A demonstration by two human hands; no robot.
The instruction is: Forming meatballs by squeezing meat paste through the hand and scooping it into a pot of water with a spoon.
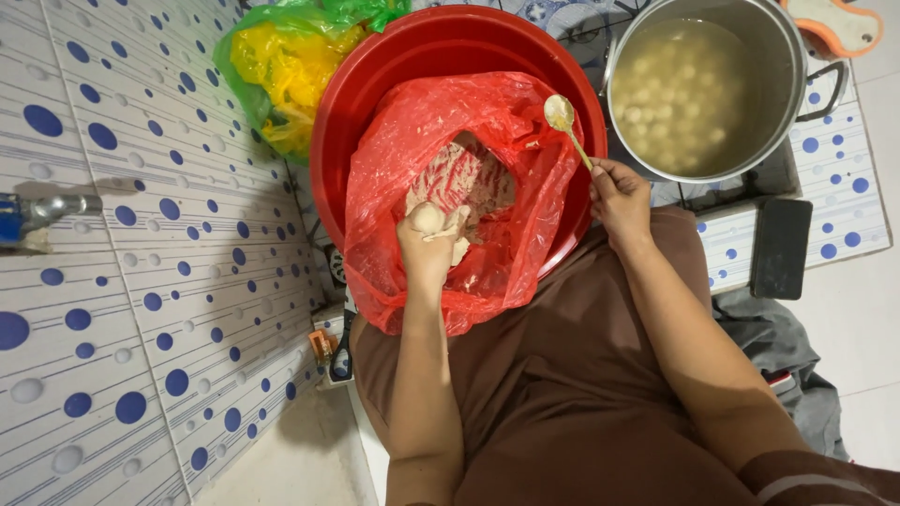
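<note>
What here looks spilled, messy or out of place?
Nothing looks spilled. The left hand squeezes a ball of pale paste over the red bag in the red basin; the right hand holds a spoon. Balls float in the pot.

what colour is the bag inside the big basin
Red, translucent plastic bag, sitting in the red basin; seen in the head view.

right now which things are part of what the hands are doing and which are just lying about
In use:
left hand squeezing a paste ball
right hand holding the spoon
red bag of paste
red basin
pot of floating balls

Lying about:
green bag
black phone
grey cloth
tap
</note>
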